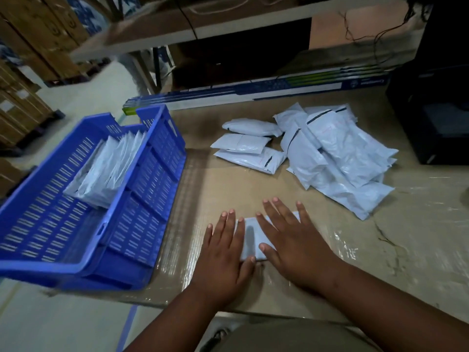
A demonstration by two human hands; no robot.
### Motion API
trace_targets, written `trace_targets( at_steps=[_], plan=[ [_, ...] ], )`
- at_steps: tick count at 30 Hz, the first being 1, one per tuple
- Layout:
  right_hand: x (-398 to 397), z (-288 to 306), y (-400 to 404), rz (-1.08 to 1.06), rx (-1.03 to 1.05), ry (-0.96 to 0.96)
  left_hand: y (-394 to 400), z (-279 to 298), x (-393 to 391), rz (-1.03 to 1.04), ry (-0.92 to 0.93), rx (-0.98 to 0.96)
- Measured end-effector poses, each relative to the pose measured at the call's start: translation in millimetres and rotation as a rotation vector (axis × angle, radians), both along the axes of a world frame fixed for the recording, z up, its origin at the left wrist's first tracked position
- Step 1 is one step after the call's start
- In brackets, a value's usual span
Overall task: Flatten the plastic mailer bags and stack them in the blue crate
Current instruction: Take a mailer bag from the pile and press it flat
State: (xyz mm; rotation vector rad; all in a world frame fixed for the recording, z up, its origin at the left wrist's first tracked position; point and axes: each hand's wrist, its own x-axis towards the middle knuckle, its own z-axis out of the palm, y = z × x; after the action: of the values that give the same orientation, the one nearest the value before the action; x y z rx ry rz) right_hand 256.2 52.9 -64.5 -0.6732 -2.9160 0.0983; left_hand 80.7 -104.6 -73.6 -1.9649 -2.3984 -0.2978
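Note:
A white mailer bag lies flat on the table near its front edge. My left hand presses on its left side with straight fingers. My right hand lies spread over its right side, palm down. The blue crate stands at the left and overhangs the table edge. Inside it several flattened mailer bags lean in a row against its far end. A loose pile of puffy white mailer bags sits at the back right of the table.
The table is covered with cardboard under clear plastic film. A long blue and green box lies along the back edge. A black machine stands at the far right. Cardboard cartons are stacked on the floor at left.

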Motion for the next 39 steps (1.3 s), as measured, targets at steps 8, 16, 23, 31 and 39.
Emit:
trace_targets(
  at_steps=[8, 16, 23, 31, 39],
  plan=[
    [-6.8, -32.1, -28.6, 0.068, -0.047, -0.122, -20.0, -18.1, 5.0, -0.092, 0.026, -0.019],
    [6.5, -21.3, -17.0, 0.044, -0.097, -0.075, 4.5, -5.0, 21.9, -0.027, 0.108, -0.057],
    [54.4, -29.4, 5.2, -0.110, -0.096, -0.130, 41.4, -21.9, 48.0, -0.247, -0.011, -0.019],
    [34.5, -2.0, 1.0, -0.144, -0.090, -0.055, 42.7, -8.9, 27.2, -0.236, -0.078, 0.015],
    [18.0, -21.6, 3.8, -0.072, -0.127, -0.082, 24.6, -20.4, 5.3, -0.140, -0.004, 0.019]
  ],
)
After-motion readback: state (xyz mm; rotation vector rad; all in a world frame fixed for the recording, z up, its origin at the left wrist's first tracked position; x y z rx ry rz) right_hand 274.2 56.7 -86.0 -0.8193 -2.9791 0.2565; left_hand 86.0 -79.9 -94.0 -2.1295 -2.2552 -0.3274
